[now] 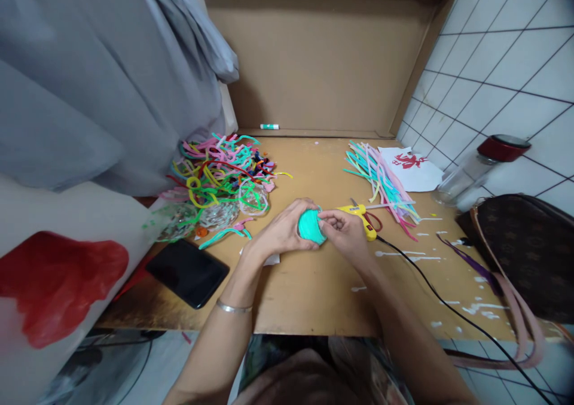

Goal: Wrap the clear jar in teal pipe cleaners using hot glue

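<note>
Currently, I see the left hand [282,230] and right hand [344,233] gripping a teal ball [311,227] above the tabletop [314,291]. Risk: the glue gun [361,216] behind could burn fingers; its cord [448,309] may snag.

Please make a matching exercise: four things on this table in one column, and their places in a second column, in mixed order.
1. teal coil
2. black phone
3. glue gun
4. jar with red lid

a. by the tiled wall, on its side
b. near the table's front left edge
c. between left hand and right hand
d. just behind the right hand

Pairs: 1-c, 2-b, 3-d, 4-a
</note>
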The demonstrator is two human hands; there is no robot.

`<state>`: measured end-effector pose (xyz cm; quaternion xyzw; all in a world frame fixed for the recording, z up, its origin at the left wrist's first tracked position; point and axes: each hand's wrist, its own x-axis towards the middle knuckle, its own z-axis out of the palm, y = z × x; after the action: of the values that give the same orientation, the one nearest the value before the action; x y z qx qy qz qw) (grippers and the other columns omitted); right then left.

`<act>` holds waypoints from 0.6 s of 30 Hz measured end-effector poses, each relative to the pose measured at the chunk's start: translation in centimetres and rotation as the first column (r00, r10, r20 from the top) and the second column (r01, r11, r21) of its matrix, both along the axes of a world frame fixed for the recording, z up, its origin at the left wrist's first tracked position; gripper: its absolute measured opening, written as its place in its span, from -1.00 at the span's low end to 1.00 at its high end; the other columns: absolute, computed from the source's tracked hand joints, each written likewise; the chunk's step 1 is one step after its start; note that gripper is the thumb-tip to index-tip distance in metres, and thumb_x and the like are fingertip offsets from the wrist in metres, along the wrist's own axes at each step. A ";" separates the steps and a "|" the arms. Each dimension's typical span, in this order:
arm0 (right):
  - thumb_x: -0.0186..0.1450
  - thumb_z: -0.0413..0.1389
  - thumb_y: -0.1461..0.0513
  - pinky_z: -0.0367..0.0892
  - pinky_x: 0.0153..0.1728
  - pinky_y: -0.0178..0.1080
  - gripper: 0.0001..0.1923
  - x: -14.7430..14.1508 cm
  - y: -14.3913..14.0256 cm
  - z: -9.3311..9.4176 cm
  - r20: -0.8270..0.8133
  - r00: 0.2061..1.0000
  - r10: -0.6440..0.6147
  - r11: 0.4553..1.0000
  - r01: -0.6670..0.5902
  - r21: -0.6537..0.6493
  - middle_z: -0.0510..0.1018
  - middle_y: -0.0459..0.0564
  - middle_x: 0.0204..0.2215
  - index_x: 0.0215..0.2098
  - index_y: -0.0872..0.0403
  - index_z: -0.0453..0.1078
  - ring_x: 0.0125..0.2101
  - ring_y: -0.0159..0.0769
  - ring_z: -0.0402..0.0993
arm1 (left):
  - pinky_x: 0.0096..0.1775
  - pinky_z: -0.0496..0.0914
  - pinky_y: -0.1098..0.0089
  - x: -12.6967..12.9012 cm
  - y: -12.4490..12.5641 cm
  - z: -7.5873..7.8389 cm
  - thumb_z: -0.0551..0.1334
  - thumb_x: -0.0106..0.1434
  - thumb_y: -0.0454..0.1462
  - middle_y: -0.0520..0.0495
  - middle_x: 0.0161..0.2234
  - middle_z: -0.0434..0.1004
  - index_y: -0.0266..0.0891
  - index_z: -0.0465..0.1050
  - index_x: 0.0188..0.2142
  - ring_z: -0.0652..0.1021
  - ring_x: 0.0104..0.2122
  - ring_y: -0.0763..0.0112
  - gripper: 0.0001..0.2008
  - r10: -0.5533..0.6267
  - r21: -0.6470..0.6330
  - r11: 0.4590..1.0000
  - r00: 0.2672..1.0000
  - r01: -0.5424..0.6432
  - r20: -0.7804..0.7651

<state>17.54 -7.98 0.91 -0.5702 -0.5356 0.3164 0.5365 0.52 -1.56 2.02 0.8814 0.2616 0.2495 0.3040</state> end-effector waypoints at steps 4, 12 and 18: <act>0.04 0.15 0.11 0.25 -0.59 -0.36 -0.72 0.0 0.0 -0.1 -0.007 1.000 -0.007 1.000 0.007 -0.003 0.43 -0.15 -0.66 -0.36 0.11 0.52 -0.63 -0.44 0.29 | 0.14 0.32 0.08 0.0 0.0 0.0 0.49 -0.08 -0.18 -0.22 0.12 0.31 -0.16 0.22 0.12 0.41 0.12 0.06 -0.21 -0.003 0.009 1.000 1.000 0.003 -0.002; 0.00 0.17 0.13 0.23 -0.59 -0.38 -0.72 -0.1 0.1 -0.1 -0.090 0.996 -0.002 1.000 0.000 -0.024 0.43 -0.16 -0.66 -0.37 0.13 0.52 -0.63 -0.45 0.31 | 0.14 0.33 0.10 -0.1 -0.1 0.4 0.48 -0.06 -0.17 -0.22 0.10 0.32 -0.18 0.28 0.08 0.41 0.11 0.08 -0.28 -0.016 0.011 1.000 1.000 0.016 -0.014; -0.02 0.17 0.11 0.22 -0.60 -0.38 -0.71 -0.2 0.2 0.0 -0.130 0.992 -0.009 0.999 0.004 -0.037 0.41 -0.17 -0.68 -0.39 0.13 0.51 -0.65 -0.46 0.28 | 0.16 0.31 0.07 -0.2 0.0 0.1 0.51 -0.09 -0.12 -0.21 0.11 0.31 -0.16 0.27 0.09 0.38 0.15 0.05 -0.23 -0.027 0.004 1.000 1.000 0.027 -0.005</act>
<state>17.39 -7.81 0.94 -0.5601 -0.4916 0.3608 0.5607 0.34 -1.56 2.17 0.8860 0.2499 0.2439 0.3049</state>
